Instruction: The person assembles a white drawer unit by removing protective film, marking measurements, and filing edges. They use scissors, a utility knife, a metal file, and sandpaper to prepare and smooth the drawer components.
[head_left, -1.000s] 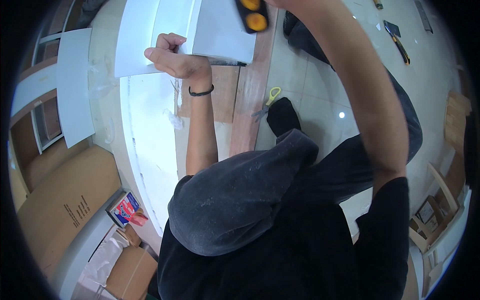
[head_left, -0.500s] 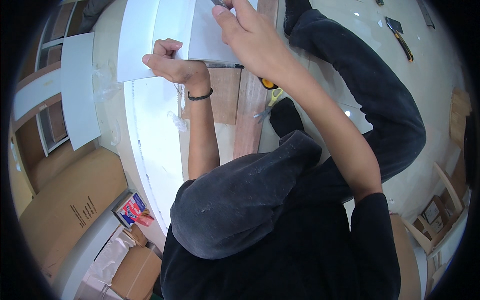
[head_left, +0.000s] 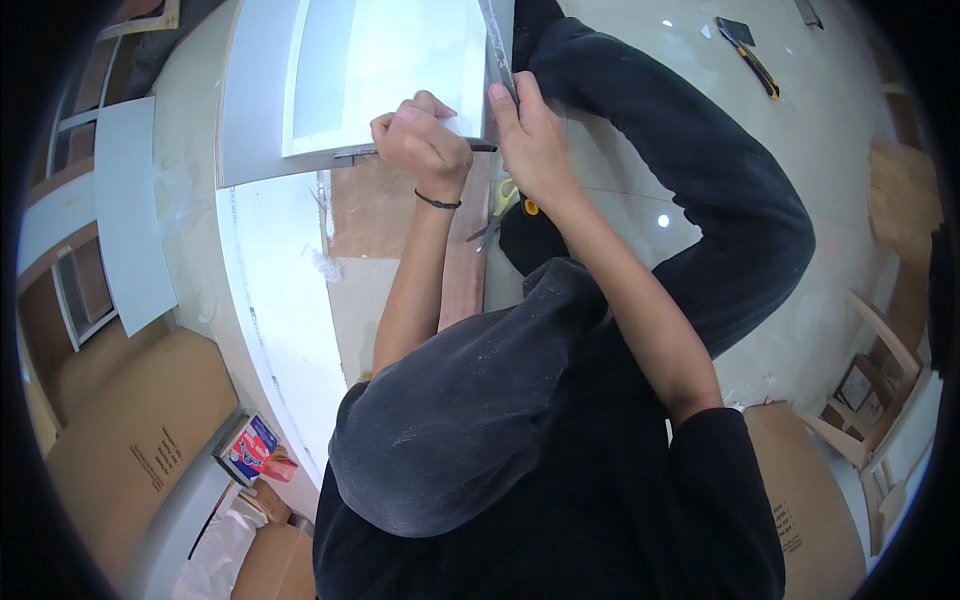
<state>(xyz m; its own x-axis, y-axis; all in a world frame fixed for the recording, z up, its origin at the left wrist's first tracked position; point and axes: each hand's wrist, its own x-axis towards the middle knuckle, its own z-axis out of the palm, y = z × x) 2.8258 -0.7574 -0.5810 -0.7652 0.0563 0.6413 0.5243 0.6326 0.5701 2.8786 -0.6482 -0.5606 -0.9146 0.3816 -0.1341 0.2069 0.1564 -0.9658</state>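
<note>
At the top of the head view lies a white, shallow box-like panel piece [head_left: 390, 60] with raised edges. My left hand [head_left: 425, 142] is curled over its near edge, fingers closed on the rim. My right hand [head_left: 532, 145] is closed round the near end of a long, flat, grey file-like bar [head_left: 495, 45]. The thumb lies along the bar, which runs away from me against the right edge of the panel piece. The far end of the bar is cut off by the frame.
Scissors [head_left: 507, 195] with yellow handles lie by my foot. A utility knife [head_left: 757, 72] rests on the tiled floor at the far right. On the left stand a loose white panel [head_left: 132, 220], a cardboard box [head_left: 150, 430] and a small colourful box [head_left: 250, 450]. My bent right leg [head_left: 740, 200] borders the work.
The panel piece now shows its recessed face. My left hand has shifted right along its near edge. My right hand has come nearer and lower, bringing the grey bar into fuller view.
</note>
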